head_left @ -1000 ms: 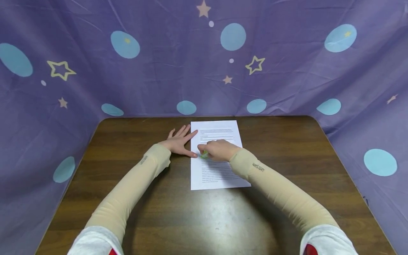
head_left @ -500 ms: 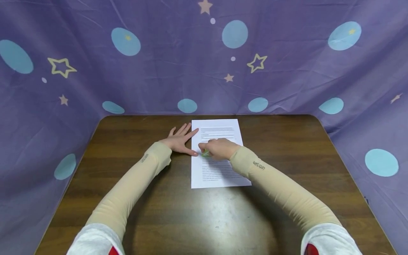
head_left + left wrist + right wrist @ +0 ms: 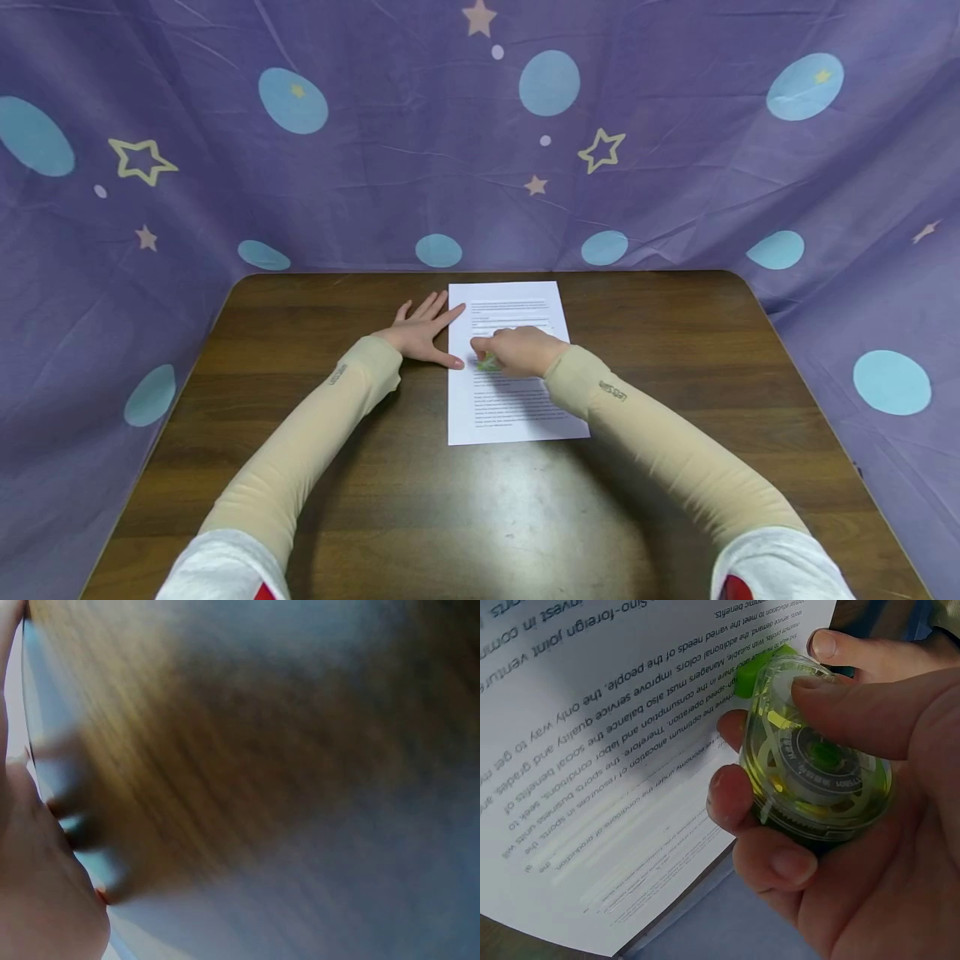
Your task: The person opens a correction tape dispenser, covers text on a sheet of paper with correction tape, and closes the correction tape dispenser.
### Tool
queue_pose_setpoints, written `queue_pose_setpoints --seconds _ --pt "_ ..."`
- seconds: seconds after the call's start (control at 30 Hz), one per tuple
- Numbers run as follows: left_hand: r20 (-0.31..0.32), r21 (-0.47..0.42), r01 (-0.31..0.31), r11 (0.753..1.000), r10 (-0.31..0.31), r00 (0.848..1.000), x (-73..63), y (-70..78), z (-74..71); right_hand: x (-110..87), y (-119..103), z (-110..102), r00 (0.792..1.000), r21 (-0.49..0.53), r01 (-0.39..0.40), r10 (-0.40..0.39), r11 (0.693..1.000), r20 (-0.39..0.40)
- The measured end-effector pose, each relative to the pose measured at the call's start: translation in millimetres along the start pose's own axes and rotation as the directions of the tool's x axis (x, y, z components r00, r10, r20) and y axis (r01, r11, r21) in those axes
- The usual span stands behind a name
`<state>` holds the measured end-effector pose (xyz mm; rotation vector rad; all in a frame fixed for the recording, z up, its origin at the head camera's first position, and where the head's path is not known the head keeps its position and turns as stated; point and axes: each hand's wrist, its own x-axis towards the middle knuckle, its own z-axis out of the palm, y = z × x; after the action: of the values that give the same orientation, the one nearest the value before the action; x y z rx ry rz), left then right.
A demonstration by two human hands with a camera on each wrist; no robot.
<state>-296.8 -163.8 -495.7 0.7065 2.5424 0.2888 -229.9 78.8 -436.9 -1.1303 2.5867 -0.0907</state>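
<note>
A printed sheet of paper lies flat on the wooden table. My right hand grips a see-through green correction tape dispenser, thumb on top and fingers curled beneath. The dispenser's bright green tip end is at the printed lines, though whether it touches the paper is hard to tell. In the head view the hand covers most of the dispenser. My left hand rests with spread, straight fingers across the sheet's left edge, thumb and index finger on the paper. Only part of that hand appears in the left wrist view.
The brown wooden table extends around the sheet on all sides. A purple cloth with stars and blue dots hangs behind the table and along both sides.
My right hand has slid slightly to the right across the sheet with the correction tape dispenser. The left hand and the paper stay in place.
</note>
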Motion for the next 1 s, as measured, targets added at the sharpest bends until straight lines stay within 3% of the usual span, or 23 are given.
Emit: queue_pose_setpoints --seconds 1.0 --pt "-0.015 -0.017 -0.004 1.0 0.004 1.0 9.8 -8.1 5.3 -21.4 22.8 2.2 1.0 -0.005 -0.031 0.031 1.0 0.006"
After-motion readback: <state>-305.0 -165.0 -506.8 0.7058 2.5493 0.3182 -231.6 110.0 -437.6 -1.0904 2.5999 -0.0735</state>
